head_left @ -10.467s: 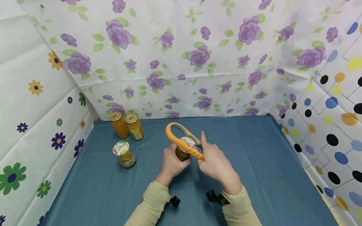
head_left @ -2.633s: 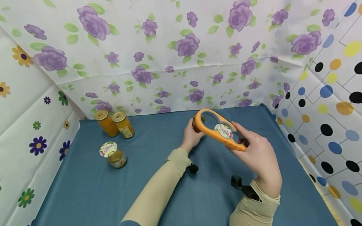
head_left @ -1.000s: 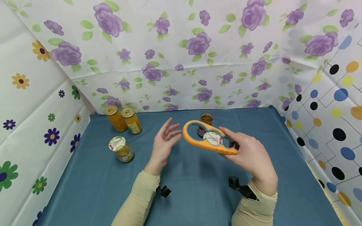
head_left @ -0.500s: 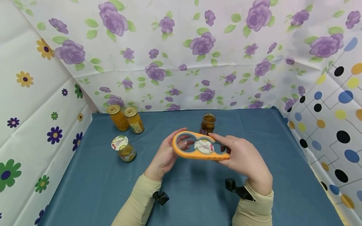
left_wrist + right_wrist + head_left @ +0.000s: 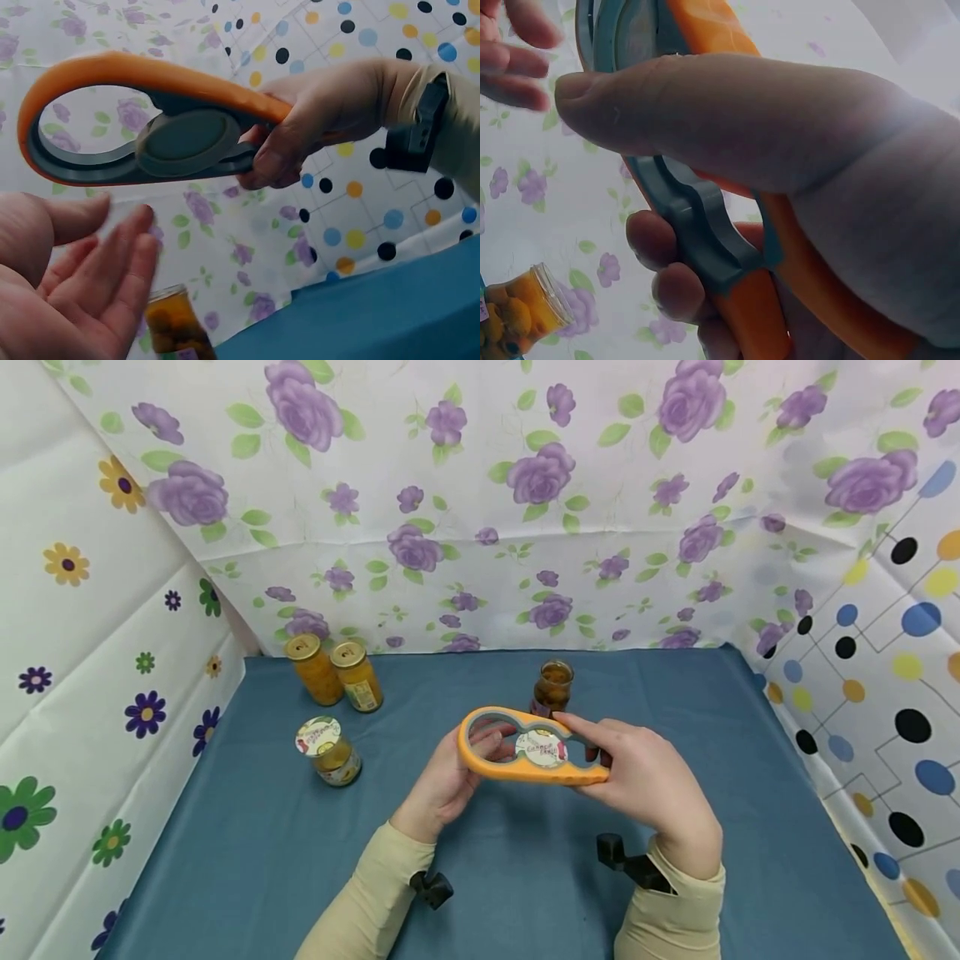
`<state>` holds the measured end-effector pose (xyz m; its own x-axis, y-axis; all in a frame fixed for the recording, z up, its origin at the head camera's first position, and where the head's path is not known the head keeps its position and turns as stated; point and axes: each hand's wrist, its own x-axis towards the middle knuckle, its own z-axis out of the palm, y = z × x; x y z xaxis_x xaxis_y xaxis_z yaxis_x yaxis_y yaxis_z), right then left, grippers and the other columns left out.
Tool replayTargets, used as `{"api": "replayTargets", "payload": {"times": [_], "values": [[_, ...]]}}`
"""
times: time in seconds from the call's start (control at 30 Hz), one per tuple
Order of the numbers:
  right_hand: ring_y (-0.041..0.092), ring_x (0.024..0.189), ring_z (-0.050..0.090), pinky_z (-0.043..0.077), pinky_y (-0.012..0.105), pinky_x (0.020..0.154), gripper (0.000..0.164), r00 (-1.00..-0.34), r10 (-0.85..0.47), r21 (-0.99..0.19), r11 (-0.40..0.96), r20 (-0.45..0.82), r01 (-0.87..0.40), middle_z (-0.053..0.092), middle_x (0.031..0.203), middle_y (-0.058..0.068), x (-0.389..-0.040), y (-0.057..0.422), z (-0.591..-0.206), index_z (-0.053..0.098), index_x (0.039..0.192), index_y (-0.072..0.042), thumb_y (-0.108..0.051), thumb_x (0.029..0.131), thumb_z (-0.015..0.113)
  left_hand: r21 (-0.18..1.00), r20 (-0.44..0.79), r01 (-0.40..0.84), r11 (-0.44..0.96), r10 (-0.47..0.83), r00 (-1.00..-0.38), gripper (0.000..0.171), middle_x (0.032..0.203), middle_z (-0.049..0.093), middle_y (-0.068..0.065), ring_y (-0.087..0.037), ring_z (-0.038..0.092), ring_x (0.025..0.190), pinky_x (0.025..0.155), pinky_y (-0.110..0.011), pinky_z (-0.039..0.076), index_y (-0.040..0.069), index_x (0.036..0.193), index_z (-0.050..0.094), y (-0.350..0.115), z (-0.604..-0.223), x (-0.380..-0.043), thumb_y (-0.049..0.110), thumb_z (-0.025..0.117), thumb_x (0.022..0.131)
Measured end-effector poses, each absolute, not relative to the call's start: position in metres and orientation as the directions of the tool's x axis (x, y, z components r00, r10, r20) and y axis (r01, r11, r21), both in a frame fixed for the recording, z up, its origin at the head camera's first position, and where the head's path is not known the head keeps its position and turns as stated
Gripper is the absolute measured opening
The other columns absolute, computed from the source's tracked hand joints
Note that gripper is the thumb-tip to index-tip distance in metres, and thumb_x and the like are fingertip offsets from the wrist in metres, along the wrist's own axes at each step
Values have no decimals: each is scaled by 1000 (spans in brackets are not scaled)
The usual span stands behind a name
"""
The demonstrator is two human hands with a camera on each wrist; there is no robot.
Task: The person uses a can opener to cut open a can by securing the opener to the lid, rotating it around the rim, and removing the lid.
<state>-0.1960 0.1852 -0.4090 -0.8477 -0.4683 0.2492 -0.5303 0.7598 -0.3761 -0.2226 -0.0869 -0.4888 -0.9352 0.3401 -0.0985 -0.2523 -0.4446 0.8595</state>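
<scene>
My right hand [image 5: 637, 768] grips one end of an orange and grey jar opener [image 5: 487, 770], thumb along one side and fingers curled under the other. A round lid with a printed top [image 5: 542, 749] sits in the opener's middle opening; its grey underside [image 5: 187, 142] faces the left wrist view. Below the opener's far loop, my left hand [image 5: 446, 781] is held palm up with loosely bent fingers, apart from the opener and holding nothing. Behind the opener stands a lidless glass jar [image 5: 552, 685] with brownish round contents, its lower part partly hidden.
Two jars with gold lids, one orange [image 5: 315, 675] and one yellow-labelled [image 5: 362, 687], stand at the back left of the blue cloth [image 5: 247, 860]. Nearer is a jar with a printed lid [image 5: 337, 764]. Patterned sheets [image 5: 480, 535] hang behind and beside the table.
The left hand let go of the lidless jar, leaving it standing at the back, and came back under the opener. The lid came off the jar and stays in the opener, which moved slightly left.
</scene>
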Motion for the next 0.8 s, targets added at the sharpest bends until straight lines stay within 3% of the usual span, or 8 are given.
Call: {"api": "replayTargets", "payload": {"times": [0.17, 0.3, 0.47, 0.8], "values": [[7, 66, 49, 45, 30, 58, 82, -832, -480, -373, 745, 278, -554, 60, 87, -9, -197, 183, -410, 61, 154, -29, -22, 81, 97, 779, -76, -354, -518, 483, -873, 73, 136, 66, -10, -20, 69, 116, 98, -36, 57, 5, 145, 53, -82, -486, -216, 52, 80, 96], [5, 66, 50, 45, 29, 58, 82, -816, -492, -371, 728, 304, -577, 59, 85, -10, -198, 182, -410, 63, 153, -29, -21, 79, 98, 759, -19, -400, -514, 597, -802, 81, 142, 62, -10, -23, 65, 128, 108, -46, 53, 2, 158, 41, -79, -482, -209, 53, 71, 102], [4, 68, 51, 45, 29, 58, 79, -796, -514, -380, 700, 319, -604, 60, 86, -10, -198, 181, -411, 63, 153, -27, -18, 82, 96, 721, 25, -447, -530, 664, -747, 97, 145, 60, -10, -25, 63, 131, 119, -55, 42, 1, 164, 32, -73, -478, -203, 54, 78, 97], [4, 71, 52, 46, 29, 60, 82, -761, -537, -402, 646, 364, -649, 61, 88, -11, -197, 180, -411, 61, 154, -26, -19, 81, 97, 581, 115, -537, -612, 715, -690, 82, 152, 57, -15, -28, 55, 142, 125, -50, 33, 5, 168, 27, -68, -477, -196, 46, 65, 108]]}}
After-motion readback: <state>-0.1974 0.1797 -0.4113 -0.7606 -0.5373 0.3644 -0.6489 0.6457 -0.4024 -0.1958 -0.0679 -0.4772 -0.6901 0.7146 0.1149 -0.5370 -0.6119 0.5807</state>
